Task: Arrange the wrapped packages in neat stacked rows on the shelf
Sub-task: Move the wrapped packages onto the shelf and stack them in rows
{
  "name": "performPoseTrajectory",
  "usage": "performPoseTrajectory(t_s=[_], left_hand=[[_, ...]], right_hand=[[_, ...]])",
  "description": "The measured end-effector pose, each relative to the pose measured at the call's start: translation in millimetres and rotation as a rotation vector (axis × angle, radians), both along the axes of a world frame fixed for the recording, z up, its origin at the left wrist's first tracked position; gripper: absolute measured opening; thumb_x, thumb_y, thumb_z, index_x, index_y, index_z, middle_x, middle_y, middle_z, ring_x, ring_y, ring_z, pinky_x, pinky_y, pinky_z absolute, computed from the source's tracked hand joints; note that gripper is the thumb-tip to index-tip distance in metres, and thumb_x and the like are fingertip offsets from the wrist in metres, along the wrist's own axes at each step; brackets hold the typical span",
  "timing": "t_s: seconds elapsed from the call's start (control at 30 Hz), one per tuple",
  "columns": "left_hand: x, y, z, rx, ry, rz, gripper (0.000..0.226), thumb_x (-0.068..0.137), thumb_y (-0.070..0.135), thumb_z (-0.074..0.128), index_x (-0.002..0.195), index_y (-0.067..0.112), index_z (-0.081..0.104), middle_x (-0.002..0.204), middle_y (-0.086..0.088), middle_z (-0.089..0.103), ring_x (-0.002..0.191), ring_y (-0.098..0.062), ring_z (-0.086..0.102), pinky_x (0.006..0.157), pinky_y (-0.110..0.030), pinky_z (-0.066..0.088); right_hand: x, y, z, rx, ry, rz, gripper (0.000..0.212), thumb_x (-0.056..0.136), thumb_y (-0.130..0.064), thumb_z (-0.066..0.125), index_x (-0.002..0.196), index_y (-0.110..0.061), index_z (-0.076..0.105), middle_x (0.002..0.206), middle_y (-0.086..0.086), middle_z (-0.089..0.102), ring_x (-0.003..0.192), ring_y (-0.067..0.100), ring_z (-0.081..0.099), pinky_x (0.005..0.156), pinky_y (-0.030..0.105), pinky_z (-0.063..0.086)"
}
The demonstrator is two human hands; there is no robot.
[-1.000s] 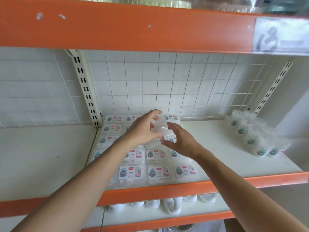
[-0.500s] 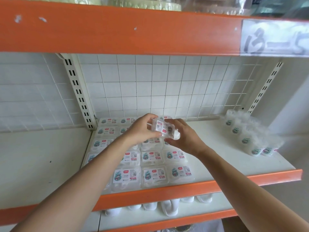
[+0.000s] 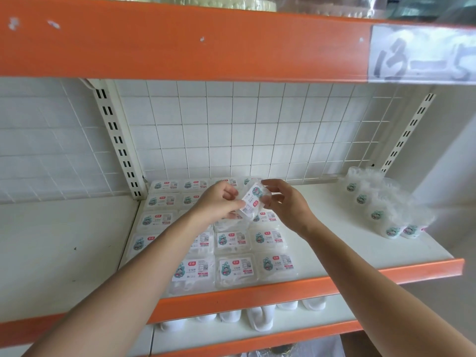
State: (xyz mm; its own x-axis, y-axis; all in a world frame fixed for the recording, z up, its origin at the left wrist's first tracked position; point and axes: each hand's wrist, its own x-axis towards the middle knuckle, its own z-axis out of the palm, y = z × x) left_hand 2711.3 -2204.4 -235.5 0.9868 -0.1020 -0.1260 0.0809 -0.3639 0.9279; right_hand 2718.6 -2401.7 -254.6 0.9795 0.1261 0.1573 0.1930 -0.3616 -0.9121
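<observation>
Your left hand point(image 3: 219, 202) and right hand point(image 3: 286, 202) pinch one wrapped package point(image 3: 253, 199) mid-frame, tilted; release it skewed and it slides off the stacked rows point(image 3: 231, 243).

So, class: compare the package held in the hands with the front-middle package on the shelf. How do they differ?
The held package is up above the rows and tilted; the front-middle package lies flat on the shelf. The left hand and right hand hold the held package; nothing touches the front-middle package. Both have clear wrap and a white label.
</observation>
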Motion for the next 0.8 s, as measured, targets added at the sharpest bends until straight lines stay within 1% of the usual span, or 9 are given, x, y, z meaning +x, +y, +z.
performPoseTrajectory(t_s=[0.1,0.23,0.3,0.37,0.4,0.53,0.63,0.7,0.8], left_hand=[[-1.6,-3.4,2.2,0.187,-0.054,-0.027,0.025,0.086,0.029,0.070,0.104,0.016,0.060,0.101,-0.002,0.065,0.087,-0.014,0.064,0.070,-0.025,0.052],[-4.8,-7.9,5.9,0.118,-0.070,-0.022,0.029,0.088,0.026,0.069,0.111,0.015,0.056,0.101,-0.002,0.064,0.075,-0.014,0.066,0.055,-0.015,0.048],[-7.2,-10.7,7.8,0.057,-0.063,-0.044,0.034,0.088,0.018,0.069,0.118,0.019,0.053,0.101,-0.004,0.063,0.072,-0.017,0.071,0.061,-0.016,0.055],[-8.4,-13.5,8.1,0.033,-0.053,-0.069,0.037,0.088,0.013,0.067,0.122,0.020,0.053,0.098,-0.008,0.062,0.076,-0.020,0.072,0.076,-0.029,0.060],[-8.7,-14.8,7.8,0.015,-0.044,-0.070,0.036,0.089,0.011,0.065,0.122,0.019,0.053,0.097,-0.009,0.062,0.077,-0.021,0.072,0.078,-0.032,0.060],[-6.5,-17.7,3.5,-0.066,0.000,-0.005,0.034,0.089,0.006,0.063,0.120,0.012,0.048,0.105,-0.014,0.059,0.078,-0.017,0.073,0.079,-0.032,0.060],[-5.8,-21.7,0.0,-0.088,0.024,0.003,0.034,0.089,0.006,0.064,0.119,0.007,0.047,0.109,-0.014,0.060,0.078,-0.015,0.074,0.079,-0.029,0.059],[-5.8,-25.0,-2.0,-0.091,0.028,-0.002,0.033,0.089,0.005,0.063,0.119,0.006,0.047,0.109,-0.016,0.061,0.078,-0.016,0.074,0.076,-0.027,0.059],[-3.4,-28.0,-4.3,-0.082,0.045,-0.011,0.033,0.092,0.008,0.060,0.122,0.004,0.047,0.108,-0.015,0.063,0.081,-0.017,0.074,0.080,-0.031,0.059]], right_hand=[[-0.4,0.0,2.7,-0.014,-0.010,-0.016,0.022,0.092,-0.010,0.063,0.104,-0.029,0.064,0.102,-0.007,0.070,0.091,0.012,0.068,0.081,0.036,0.058],[-0.2,0.2,5.6,-0.031,-0.054,-0.002,0.025,0.091,-0.007,0.063,0.104,-0.029,0.065,0.108,-0.010,0.068,0.098,0.005,0.065,0.087,0.029,0.055],[-1.2,0.6,6.7,-0.021,-0.067,0.003,0.031,0.090,-0.008,0.064,0.101,-0.036,0.062,0.108,-0.010,0.068,0.099,0.004,0.065,0.085,0.029,0.056],[-3.0,1.2,8.9,0.003,-0.079,-0.016,0.032,0.089,-0.010,0.066,0.101,-0.038,0.058,0.108,-0.011,0.067,0.094,-0.002,0.065,0.078,0.023,0.056],[-3.7,1.3,9.6,-0.001,-0.103,-0.029,0.031,0.088,-0.010,0.068,0.102,-0.035,0.057,0.110,-0.010,0.065,0.093,-0.003,0.064,0.077,0.020,0.055],[-4.5,-1.7,1.8,-0.222,-0.233,-0.042,0.034,0.083,-0.024,0.074,0.112,-0.026,0.056,0.116,-0.009,0.057,0.092,0.003,0.061,0.079,0.019,0.051],[-7.6,-5.0,-6.2,-0.382,-0.326,-0.018,0.049,0.076,-0.036,0.080,0.116,-0.021,0.057,0.115,-0.006,0.056,0.094,0.007,0.058,0.075,0.021,0.049],[-10.2,-5.9,-6.8,-0.471,-0.353,-0.009,0.058,0.071,-0.039,0.083,0.119,-0.020,0.056,0.117,-0.003,0.056,0.102,0.013,0.055,0.076,0.027,0.050],[-10.5,-7.2,-5.6,-0.587,-0.382,-0.008,0.061,0.070,-0.036,0.084,0.122,-0.019,0.056,0.118,0.000,0.057,0.107,0.019,0.054,0.076,0.034,0.051]])
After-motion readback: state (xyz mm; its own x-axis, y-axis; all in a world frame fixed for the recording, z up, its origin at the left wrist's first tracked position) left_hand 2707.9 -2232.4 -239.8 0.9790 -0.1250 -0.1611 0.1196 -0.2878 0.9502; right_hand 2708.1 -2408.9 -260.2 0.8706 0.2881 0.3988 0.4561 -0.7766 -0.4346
